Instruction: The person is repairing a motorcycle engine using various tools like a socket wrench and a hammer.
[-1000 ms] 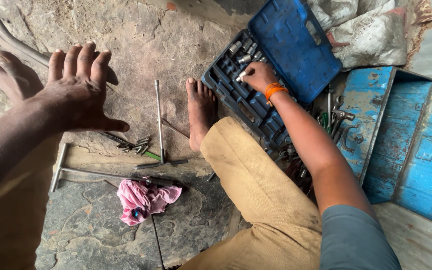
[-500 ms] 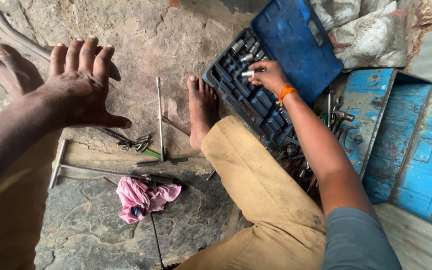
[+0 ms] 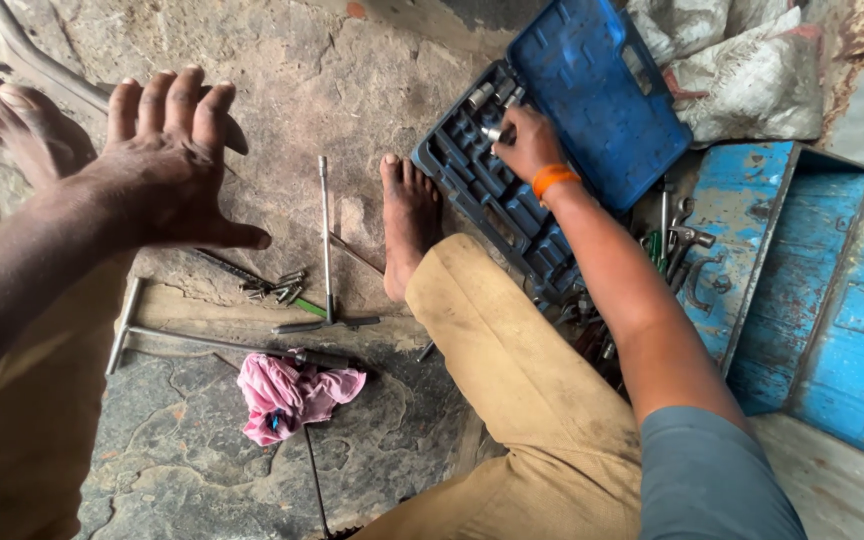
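- Over at the open blue plastic socket case, the right hand pinches a small silver metal socket, fingertips closed around it just above the moulded dark tray.
- Right beside that pinch, more shiny sockets sit in their slots; the blue lid lies flat just beyond the knuckles.
- Well away from the grip, the left hand hangs in the air with fingers spread apart, holding nothing, above the rough stone floor.
- Below that open palm lie a long steel extension bar, a scatter of small metal bits and a crumpled pink rag.
- Past the right wrist, loose hand tools pile up against a worn blue wooden box.
- My read for doing this cleanly: keep the pinch low on the socket, square it over its matching slot, and press straight down so the neighbours aren't knocked loose.
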